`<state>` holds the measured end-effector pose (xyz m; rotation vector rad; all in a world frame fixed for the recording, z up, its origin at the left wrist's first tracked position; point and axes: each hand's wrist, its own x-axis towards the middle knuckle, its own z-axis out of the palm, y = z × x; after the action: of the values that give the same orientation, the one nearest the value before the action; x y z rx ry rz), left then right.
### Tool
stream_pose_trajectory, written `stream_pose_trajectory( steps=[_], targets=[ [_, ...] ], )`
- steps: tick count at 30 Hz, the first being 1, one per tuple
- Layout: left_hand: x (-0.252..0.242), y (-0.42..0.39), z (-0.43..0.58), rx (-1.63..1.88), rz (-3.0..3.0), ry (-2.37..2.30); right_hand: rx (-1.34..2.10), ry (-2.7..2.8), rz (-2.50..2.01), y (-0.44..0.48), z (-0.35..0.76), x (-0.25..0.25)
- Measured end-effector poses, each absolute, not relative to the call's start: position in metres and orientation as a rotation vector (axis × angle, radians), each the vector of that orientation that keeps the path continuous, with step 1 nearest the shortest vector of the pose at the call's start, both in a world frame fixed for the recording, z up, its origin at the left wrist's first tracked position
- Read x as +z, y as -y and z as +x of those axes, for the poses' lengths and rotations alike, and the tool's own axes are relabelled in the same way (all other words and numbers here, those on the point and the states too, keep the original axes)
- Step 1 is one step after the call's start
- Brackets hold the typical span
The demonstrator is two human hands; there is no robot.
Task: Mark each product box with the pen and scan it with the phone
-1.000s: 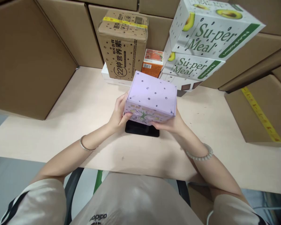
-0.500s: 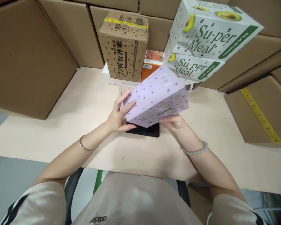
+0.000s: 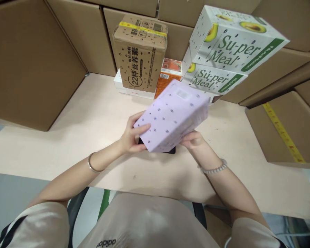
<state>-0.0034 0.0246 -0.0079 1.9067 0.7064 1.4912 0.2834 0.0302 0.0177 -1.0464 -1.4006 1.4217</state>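
The tilted box sits above the pad, cartons behind.

Left hand: fingers laid flat above the grip, thumb beneath, clamping. Right hand: curled under the grip's opposite side. Both forearms converge inward, wrists straight.

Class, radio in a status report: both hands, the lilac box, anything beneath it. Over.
Left hand and right hand both gripping lilac box, tilted above desk. Black flat device lies under it. Avocado cartons stacked behind.
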Motion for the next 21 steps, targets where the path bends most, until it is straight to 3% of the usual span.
stream_pose_trajectory(
  steps=[3, 10, 21],
  targets=[
    [-0.012, -0.032, -0.006, 1.538, 1.652, -0.745, 1.573, 1.222, -1.088, -0.027, 0.276, 0.037],
    [0.001, -0.031, 0.008, 1.116, 1.142, -0.553, 1.450, 1.176, -1.355, -0.014, 0.265, 0.063],
    [0.017, -0.022, 0.002, 0.855, 0.659, -0.378, 1.454, 1.339, -1.099, 0.002, 0.254, 0.079]
  ],
)
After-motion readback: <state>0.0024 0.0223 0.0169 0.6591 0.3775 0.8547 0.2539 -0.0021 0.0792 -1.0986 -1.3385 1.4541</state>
